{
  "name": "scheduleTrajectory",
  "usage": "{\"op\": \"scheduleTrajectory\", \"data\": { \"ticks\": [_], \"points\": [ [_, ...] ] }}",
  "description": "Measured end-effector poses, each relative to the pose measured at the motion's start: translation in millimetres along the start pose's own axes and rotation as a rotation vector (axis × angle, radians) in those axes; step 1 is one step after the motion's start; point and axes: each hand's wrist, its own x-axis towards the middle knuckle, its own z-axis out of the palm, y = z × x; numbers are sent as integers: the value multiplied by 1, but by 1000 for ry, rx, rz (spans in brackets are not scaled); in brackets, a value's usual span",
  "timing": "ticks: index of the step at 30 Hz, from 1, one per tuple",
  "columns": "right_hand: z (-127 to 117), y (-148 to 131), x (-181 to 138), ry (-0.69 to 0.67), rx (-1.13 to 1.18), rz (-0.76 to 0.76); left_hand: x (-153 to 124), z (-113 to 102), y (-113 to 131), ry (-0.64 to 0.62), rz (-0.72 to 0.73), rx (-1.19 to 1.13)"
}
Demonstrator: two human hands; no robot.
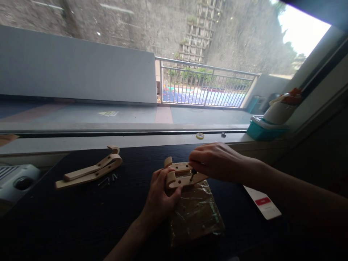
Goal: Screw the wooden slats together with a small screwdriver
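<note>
My right hand is closed around a small screwdriver; most of its handle is hidden in the fist. The tip points down at a hole in the nearer curved wooden hook. Around the curled end of that hook my left hand is closed, thumb along its near side. A second wooden hook lies just behind, partly covered by my right hand. Both hooks rest on a brown board wrapped in shiny clear film. Whether a screw sits under the tip is too small to tell.
Left on the dark table lie two more wooden hooks beside several loose screws. A white card with a red label lies right. Along the windowsill are a yellow-rimmed roll and a teal box.
</note>
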Motion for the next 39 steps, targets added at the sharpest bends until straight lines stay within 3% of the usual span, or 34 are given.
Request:
{"op": "scheduleTrajectory", "data": {
  "ticks": [3, 5, 10, 12, 15, 18, 21, 23, 26, 31, 33, 39],
  "points": [
    [11, 2, -1, 53, -10, -52, 0, 1, -1, -6, 0, -9],
    [20, 1, 0, 106, -18, 7, 0, 1, -2, -8, -4, -8],
    [30, -10, 9, 208, -75, 390, 1, 0, 1, 3, 5, -8],
    [26, -13, 11, 208, -100, 460, 1, 0, 2, 5, 1, -6],
    [12, -13, 9, 108, -106, 423, 1, 0, 2, 3, -5, -6],
    [0, -7, 2, 24, -84, 235, 1, 0, 2, 5, -5, -2],
    [2, 2, -4, 2, -44, 19, 0, 0, 1, 3, 1, 1],
    [9, 6, -6, 16, -41, -18, 0, 0, 0, 0, 3, 1],
    [21, 7, -5, 55, -56, 80, 0, 0, 0, -2, 0, -4],
    [27, -6, 2, 86, -95, 481, 1, 1, 1, 5, -3, -6],
    [25, -10, 4, 92, -94, 569, 1, 0, 1, 6, -5, -6],
    [2, -6, -2, -68, -7, 379, 1, 0, 1, 21, 17, 4]
  ]
}}
